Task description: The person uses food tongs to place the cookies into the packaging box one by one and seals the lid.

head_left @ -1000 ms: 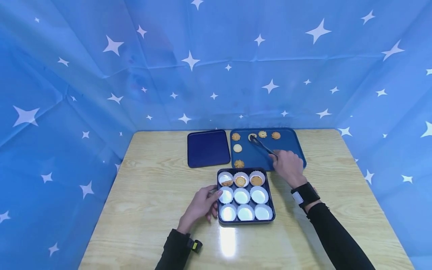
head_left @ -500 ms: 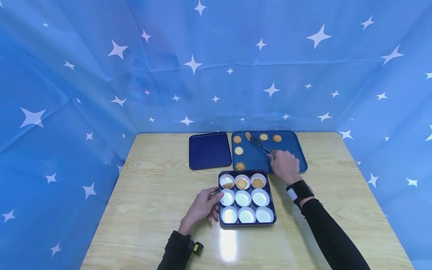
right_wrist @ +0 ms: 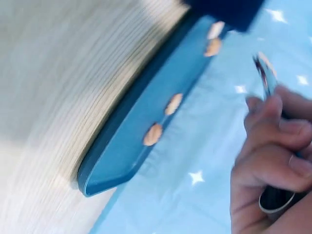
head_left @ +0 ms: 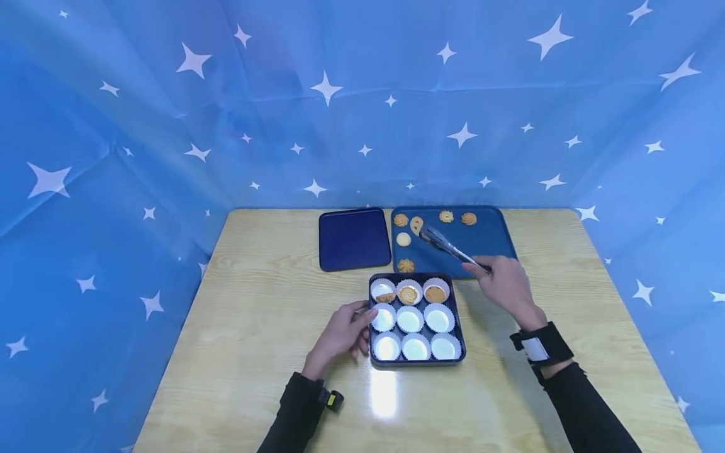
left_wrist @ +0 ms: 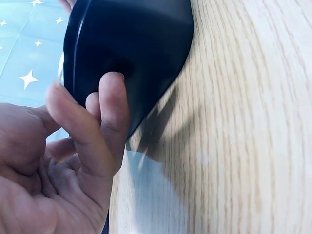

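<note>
My right hand (head_left: 506, 283) grips metal tongs (head_left: 450, 246) over the blue tray (head_left: 481, 234). A ring-shaped cookie (head_left: 416, 225) is at the tongs' tips and appears pinched between them; the right wrist view shows a pale piece at the tips, blurred. My left hand (head_left: 341, 332) holds the left side of a dark square baking pan (head_left: 419, 363), thumb over its rim and fingers against its outer wall (left_wrist: 141, 44). White paper cups (head_left: 410, 319) fill the pan in rows. The three far cups contain cookies (head_left: 435, 294); the nearer ones show bare bottoms.
Several more cookies (head_left: 446, 216) lie on the blue tray, along its far and left edges. A smaller dark blue tray (head_left: 354, 240) with nothing on it sits to its left. All stand on a wooden table (head_left: 255, 302), with a star-patterned blue curtain (head_left: 362, 126) behind.
The tongs' tips were on the ring-shaped cookie, which then tilted up; now it has come nearer with them. My right hand has drawn back to the right. The left hand stays on the pan.
</note>
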Tool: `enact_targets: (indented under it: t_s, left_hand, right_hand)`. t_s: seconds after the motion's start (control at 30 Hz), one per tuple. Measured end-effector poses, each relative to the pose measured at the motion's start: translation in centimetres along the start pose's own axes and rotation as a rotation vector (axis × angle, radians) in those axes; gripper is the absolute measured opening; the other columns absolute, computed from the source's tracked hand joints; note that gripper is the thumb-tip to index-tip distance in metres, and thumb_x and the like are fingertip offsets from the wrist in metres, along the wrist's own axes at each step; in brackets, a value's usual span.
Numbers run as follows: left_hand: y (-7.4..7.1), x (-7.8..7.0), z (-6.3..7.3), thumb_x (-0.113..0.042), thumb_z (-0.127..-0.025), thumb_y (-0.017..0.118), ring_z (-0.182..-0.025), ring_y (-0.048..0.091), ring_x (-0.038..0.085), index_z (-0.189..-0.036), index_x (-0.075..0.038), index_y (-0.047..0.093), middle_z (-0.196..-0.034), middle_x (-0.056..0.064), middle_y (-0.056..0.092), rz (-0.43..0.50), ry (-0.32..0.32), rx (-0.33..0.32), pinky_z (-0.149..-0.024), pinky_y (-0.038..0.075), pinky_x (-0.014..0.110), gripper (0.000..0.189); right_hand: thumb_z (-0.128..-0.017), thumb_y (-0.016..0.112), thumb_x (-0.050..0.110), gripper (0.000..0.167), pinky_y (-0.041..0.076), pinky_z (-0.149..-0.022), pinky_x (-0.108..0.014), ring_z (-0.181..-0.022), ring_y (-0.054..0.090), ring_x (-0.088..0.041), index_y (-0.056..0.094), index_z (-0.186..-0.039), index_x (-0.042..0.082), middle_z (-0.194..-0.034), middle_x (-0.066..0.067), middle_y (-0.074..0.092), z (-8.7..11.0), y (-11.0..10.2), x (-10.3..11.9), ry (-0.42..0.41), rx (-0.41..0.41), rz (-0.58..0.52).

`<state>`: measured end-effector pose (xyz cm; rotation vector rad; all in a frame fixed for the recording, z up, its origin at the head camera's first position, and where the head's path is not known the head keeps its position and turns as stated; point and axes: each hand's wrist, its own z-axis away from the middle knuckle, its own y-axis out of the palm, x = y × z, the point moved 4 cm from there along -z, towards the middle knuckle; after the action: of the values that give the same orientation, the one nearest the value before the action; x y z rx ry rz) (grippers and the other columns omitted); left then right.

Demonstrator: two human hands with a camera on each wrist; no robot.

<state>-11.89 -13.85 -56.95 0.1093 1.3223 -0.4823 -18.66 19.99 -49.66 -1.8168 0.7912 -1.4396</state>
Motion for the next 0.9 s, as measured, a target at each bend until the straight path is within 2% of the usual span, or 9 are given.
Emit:
enact_targets:
  t_s: [0.13,0.3,0.4,0.5,0.6,0.7,0.77,0.9]
  left_hand:
    - [-0.6,-0.9,-0.6,-0.043,-0.105,0.058,-0.052,0.067,0.033,-0.153,0.0,0.044,-0.072,0.014,0.066,-0.02,0.004,-0.011,-0.039,0.058,0.047,0.066]
    - [-1.1,-1.4,-1.1,-0.043,-0.105,0.06,-0.052,0.067,0.034,-0.153,-0.002,0.044,-0.073,0.016,0.065,-0.02,0.002,-0.02,-0.04,0.058,0.048,0.065]
    - [-0.9,-1.3,-1.2,-0.043,-0.105,0.06,-0.052,0.067,0.032,-0.153,-0.004,0.045,-0.074,0.017,0.066,-0.018,-0.006,-0.019,-0.04,0.058,0.047,0.064]
    - [-0.5,-1.1,-1.2,-0.04,-0.106,0.059,-0.052,0.067,0.031,-0.153,-0.004,0.045,-0.073,0.017,0.065,-0.018,-0.01,-0.018,-0.039,0.058,0.046,0.061]
    - [-0.2,-0.7,-0.9,-0.039,-0.106,0.058,-0.052,0.067,0.033,-0.152,-0.004,0.046,-0.072,0.015,0.065,-0.018,-0.021,-0.022,-0.039,0.058,0.047,0.059]
    - [0.0,-0.3,-0.7,-0.038,-0.107,0.058,-0.054,0.068,0.036,-0.152,-0.004,0.046,-0.072,0.014,0.064,-0.015,-0.033,-0.018,-0.04,0.058,0.049,0.058]
    - [0.1,-0.4,-0.7,-0.037,-0.107,0.058,-0.054,0.068,0.038,-0.153,-0.004,0.045,-0.072,0.015,0.065,-0.012,-0.037,-0.017,-0.041,0.058,0.05,0.058]
    - [0.3,-0.3,-0.6,-0.035,-0.107,0.059,-0.053,0.067,0.037,-0.153,-0.003,0.044,-0.072,0.015,0.065,-0.006,-0.053,-0.028,-0.041,0.058,0.051,0.059]
  right_hand:
    - [-0.102,0.068,0.033,0.028,0.028,-0.043,-0.028,-0.051,0.043,-0.019,0.082,-0.104,0.008,-0.059,0.003,0.045,1.9,-1.4,1.2,-0.039,0.148,-0.074]
    - [-0.1,0.071,0.028,0.016,0.028,-0.046,-0.025,-0.052,0.042,-0.015,0.082,-0.094,0.018,-0.058,0.007,0.043,3.3,-1.3,2.7,-0.096,0.348,-0.057]
    - [-0.099,0.072,0.025,0.015,0.03,-0.049,-0.024,-0.056,0.044,-0.014,0.083,-0.1,0.016,-0.065,0.01,0.054,4.3,-0.8,3.7,-0.134,0.433,-0.047]
    - [-0.098,0.073,0.027,0.018,0.031,-0.05,-0.025,-0.059,0.047,-0.014,0.083,-0.106,0.013,-0.068,0.009,0.058,5.1,-0.2,4.6,-0.14,0.48,-0.018]
    - [-0.098,0.073,0.031,0.027,0.032,-0.052,-0.026,-0.061,0.047,-0.014,0.08,-0.112,0.01,-0.065,0.008,0.053,5.5,0.3,5.1,-0.137,0.494,0.024]
    - [-0.099,0.071,0.034,0.028,0.032,-0.051,-0.027,-0.059,0.046,-0.014,0.08,-0.108,0.008,-0.063,0.007,0.048,5.2,0.1,5.3,-0.136,0.466,0.036]
    - [-0.1,0.07,0.034,0.028,0.032,-0.05,-0.027,-0.055,0.045,-0.016,0.079,-0.106,0.009,-0.06,0.007,0.045,4.3,-0.3,5.1,-0.135,0.408,0.028]
    - [-0.101,0.068,0.04,0.039,0.029,-0.047,-0.029,-0.052,0.045,-0.019,0.078,-0.111,0.003,-0.056,0.003,0.039,1.8,-0.4,4.0,-0.079,0.27,0.068]
